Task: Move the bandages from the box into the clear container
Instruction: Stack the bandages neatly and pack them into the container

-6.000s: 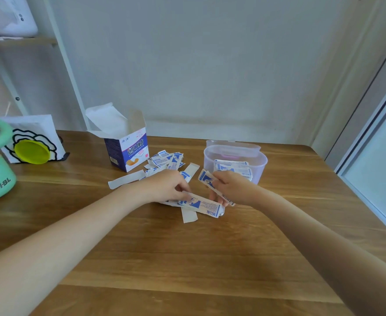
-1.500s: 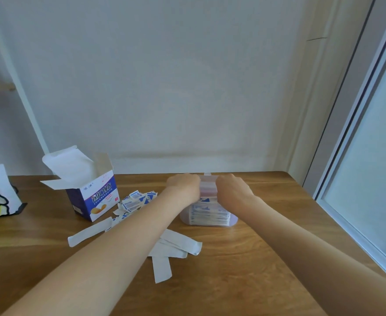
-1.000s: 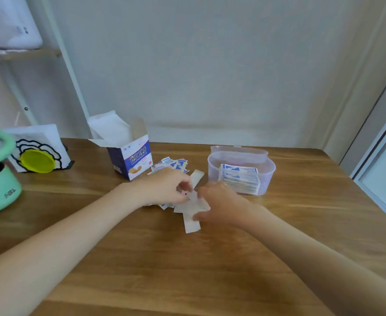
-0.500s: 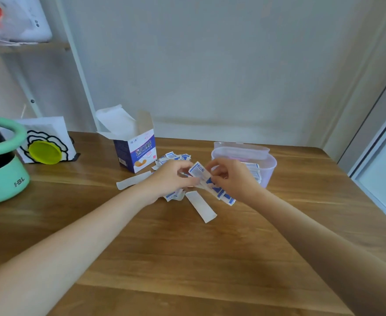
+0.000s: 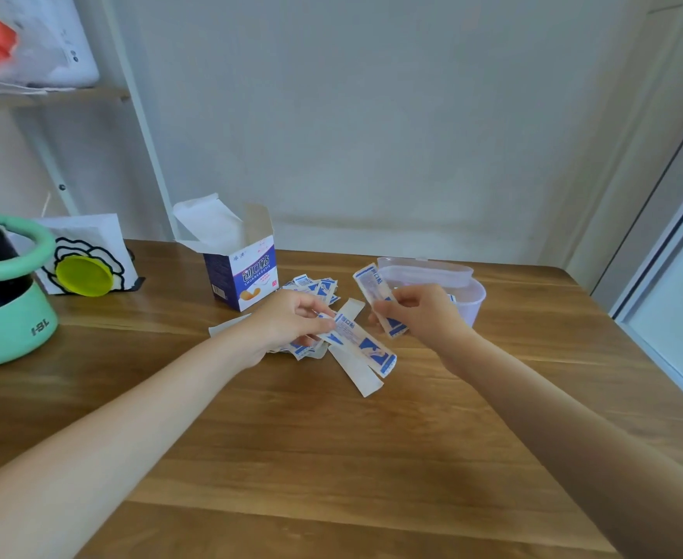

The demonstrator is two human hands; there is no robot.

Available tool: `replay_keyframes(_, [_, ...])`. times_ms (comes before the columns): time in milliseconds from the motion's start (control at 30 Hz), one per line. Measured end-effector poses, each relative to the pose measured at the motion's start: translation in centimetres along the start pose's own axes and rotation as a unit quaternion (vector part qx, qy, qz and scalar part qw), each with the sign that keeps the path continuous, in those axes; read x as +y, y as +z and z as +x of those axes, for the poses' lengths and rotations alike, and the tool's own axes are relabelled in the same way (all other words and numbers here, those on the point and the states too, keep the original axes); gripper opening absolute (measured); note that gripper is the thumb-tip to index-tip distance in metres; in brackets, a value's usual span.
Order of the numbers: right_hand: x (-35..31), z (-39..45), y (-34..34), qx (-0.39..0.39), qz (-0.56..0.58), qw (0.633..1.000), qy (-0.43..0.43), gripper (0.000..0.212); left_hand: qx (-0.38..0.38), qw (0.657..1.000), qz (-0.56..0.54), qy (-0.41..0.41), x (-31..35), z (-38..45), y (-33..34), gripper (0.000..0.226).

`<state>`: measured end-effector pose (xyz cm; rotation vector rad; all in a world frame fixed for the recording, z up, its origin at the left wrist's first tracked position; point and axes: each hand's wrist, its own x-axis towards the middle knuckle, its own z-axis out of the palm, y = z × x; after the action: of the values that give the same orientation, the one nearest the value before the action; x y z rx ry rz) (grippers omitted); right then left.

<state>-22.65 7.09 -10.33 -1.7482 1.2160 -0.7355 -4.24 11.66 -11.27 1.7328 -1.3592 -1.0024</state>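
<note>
- Two bare forearms reached in from the bottom corners over a wooden table (image 5: 331,457); the person's elbows and everything above them were cut off by the frame.
- The left hand (image 5: 291,320) was closed in a pinch, thumb and fingertips gripping the near end of a long wrapped bandage strip (image 5: 362,342) that slanted away to the right.
- The right hand (image 5: 420,312) was also curled shut, holding a second bandage strip (image 5: 376,294) tilted upward; its lower half sat behind the fingers.
- A loose pile of bandages (image 5: 315,286) lay on the table under and behind the left hand (how many, I could not tell, since the hand covered most of them).
- A plain white strip (image 5: 362,377) lay flat beneath the held one.
- The open box (image 5: 247,272) stood upright just left of the pile, flaps raised.
- The clear container (image 5: 468,292) sat just behind the right hand, which blocked its contents.
- At the far left, a mint-green object (image 5: 9,328) was cut off by the edge, beside a white card with a yellow disc (image 5: 83,274).
</note>
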Motion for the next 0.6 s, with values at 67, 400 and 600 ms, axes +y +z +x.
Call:
replay_keyframes(67, [-0.4, -0.3, -0.3, -0.01, 0.07, 0.997, 0.013, 0.02, 0.019, 0.999, -0.016, -0.025, -0.4, 0.0, -0.5, 0.006])
replay_keyframes(400, [-0.2, -0.2, 0.9, -0.1, -0.115, 0.988, 0.009, 0.024, 0.018, 0.999, -0.028, -0.015, -0.4, 0.1, -0.9, 0.001])
replay_keyframes(600, [-1.5, 0.1, -0.4, -0.077, -0.143, 0.985, -0.058, 0.036, 0.076, 0.996, -0.03, -0.025, -1.3, 0.4, -2.0, 0.004])
